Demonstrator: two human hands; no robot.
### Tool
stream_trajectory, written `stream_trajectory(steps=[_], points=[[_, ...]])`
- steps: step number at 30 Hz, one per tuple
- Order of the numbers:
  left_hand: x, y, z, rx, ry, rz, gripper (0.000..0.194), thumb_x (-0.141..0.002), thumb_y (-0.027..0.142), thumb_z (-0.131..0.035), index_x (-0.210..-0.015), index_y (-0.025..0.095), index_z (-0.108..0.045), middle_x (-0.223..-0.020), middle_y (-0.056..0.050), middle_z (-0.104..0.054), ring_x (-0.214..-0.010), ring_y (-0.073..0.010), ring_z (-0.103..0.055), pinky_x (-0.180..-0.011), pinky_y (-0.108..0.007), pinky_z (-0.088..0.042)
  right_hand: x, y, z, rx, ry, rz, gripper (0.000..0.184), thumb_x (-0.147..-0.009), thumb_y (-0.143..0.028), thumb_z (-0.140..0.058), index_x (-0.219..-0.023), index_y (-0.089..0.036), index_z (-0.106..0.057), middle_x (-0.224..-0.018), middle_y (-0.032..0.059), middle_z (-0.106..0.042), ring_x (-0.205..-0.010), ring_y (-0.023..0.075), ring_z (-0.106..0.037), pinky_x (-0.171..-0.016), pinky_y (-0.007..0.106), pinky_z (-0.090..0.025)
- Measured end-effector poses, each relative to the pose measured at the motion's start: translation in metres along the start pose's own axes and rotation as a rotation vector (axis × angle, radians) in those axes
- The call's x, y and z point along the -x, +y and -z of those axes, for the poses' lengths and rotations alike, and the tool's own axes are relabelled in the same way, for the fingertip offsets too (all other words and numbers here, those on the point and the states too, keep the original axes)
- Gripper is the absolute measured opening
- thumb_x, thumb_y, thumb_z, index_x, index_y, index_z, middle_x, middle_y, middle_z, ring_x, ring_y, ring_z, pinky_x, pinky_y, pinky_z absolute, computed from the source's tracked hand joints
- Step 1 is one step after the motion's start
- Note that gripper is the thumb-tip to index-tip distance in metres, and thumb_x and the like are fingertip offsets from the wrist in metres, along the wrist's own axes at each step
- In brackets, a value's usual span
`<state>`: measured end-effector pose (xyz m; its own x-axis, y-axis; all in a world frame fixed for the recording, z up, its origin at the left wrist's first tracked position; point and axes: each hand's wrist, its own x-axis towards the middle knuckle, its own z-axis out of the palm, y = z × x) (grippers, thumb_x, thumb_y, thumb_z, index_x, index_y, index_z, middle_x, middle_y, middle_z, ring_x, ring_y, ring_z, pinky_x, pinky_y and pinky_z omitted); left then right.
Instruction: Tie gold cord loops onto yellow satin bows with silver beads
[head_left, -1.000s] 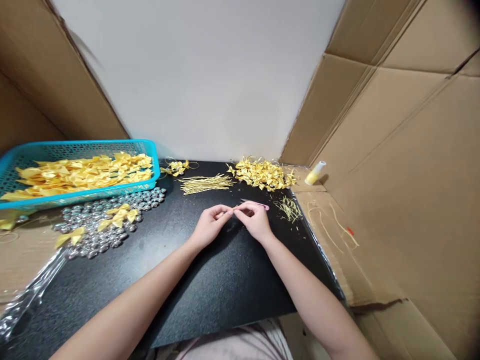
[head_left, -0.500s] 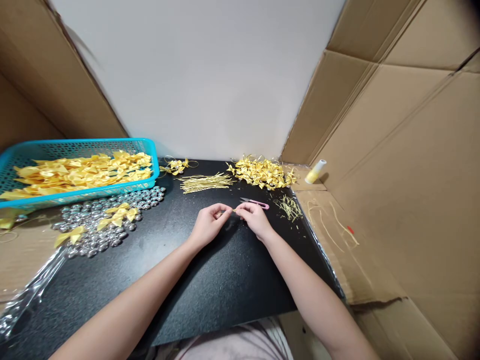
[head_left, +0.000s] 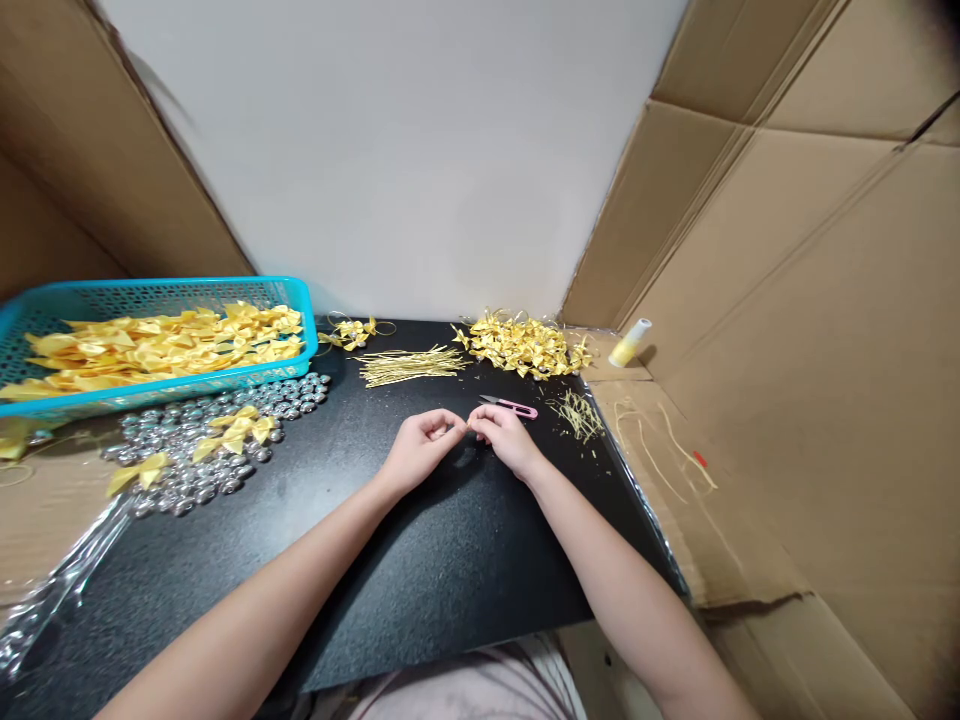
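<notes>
My left hand (head_left: pixel 426 445) and my right hand (head_left: pixel 504 436) meet fingertip to fingertip above the black table (head_left: pixel 420 590). Both are closed in a pinch. What they hold is hidden by the fingers and too small to name. Just behind my right hand lies a pair of pink-handled thread snips (head_left: pixel 517 407), blades pointing left. Beyond my left hand is a bundle of gold cords (head_left: pixel 412 366). A heap of yellow ribbon bows with silver beads and gold loops (head_left: pixel 521 345) sits behind the snips.
A blue basket (head_left: pixel 304 315) of yellow ribbon bows stands at the left. Silver beads (head_left: pixel 202 480) spread before it, with a few bows (head_left: pixel 238 432) on top. Cord scraps (head_left: pixel 579 415) lie at the right. A whitish-yellow spool (head_left: pixel 630 343) stands by the cardboard wall (head_left: pixel 810 330).
The fingertips of both hands have drawn closer together. The bit of yellow that showed between them is now covered. Nothing else on the table has moved.
</notes>
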<state>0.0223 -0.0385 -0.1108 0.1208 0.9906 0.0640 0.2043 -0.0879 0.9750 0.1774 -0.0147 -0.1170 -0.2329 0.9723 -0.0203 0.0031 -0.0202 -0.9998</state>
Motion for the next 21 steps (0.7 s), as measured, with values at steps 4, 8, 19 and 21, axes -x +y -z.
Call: stream_trajectory(steps=[4,8,19,21], points=[[0.000,-0.001,0.000,0.044,0.020,0.045,0.032,-0.069,0.046,-0.069,-0.068,0.014,-0.070,-0.045,0.008,-0.033,-0.044,-0.0074,-0.026,-0.045,-0.023,-0.018,0.000,0.001,0.001,0.002,0.017,0.033,0.004,-0.066,-0.022,-0.059,-0.064,-0.020,-0.062,-0.057,-0.0052,-0.055,-0.057,0.0115,-0.049,-0.059,0.024,-0.041],[-0.002,-0.004,0.001,0.108,0.041,0.100,0.034,-0.066,0.048,-0.072,-0.069,0.013,-0.072,-0.042,0.008,-0.034,-0.042,-0.0068,-0.025,-0.044,-0.023,-0.016,-0.001,0.003,0.004,0.013,0.090,0.090,0.006,-0.066,-0.021,-0.059,-0.067,-0.020,-0.065,-0.066,-0.0024,-0.061,-0.063,0.0137,-0.053,-0.065,0.027,-0.043],[-0.006,-0.008,0.001,0.383,0.006,0.226,0.043,-0.061,0.054,-0.075,-0.075,0.014,-0.068,-0.041,0.012,-0.027,-0.038,-0.0041,-0.018,-0.040,-0.020,-0.013,0.004,0.007,-0.007,-0.066,0.020,0.192,0.017,-0.065,-0.029,-0.074,-0.081,-0.023,-0.074,-0.086,0.0019,-0.070,-0.073,0.0161,-0.059,-0.070,0.029,-0.046],[-0.007,-0.008,0.001,0.423,-0.019,0.243,0.045,-0.060,0.055,-0.076,-0.075,0.014,-0.067,-0.041,0.012,-0.026,-0.038,-0.0037,-0.017,-0.040,-0.020,-0.013,0.005,0.009,-0.011,-0.107,0.022,0.197,0.019,-0.068,-0.034,-0.074,-0.083,-0.024,-0.075,-0.094,0.0030,-0.071,-0.082,0.0174,-0.061,-0.076,0.031,-0.047]])
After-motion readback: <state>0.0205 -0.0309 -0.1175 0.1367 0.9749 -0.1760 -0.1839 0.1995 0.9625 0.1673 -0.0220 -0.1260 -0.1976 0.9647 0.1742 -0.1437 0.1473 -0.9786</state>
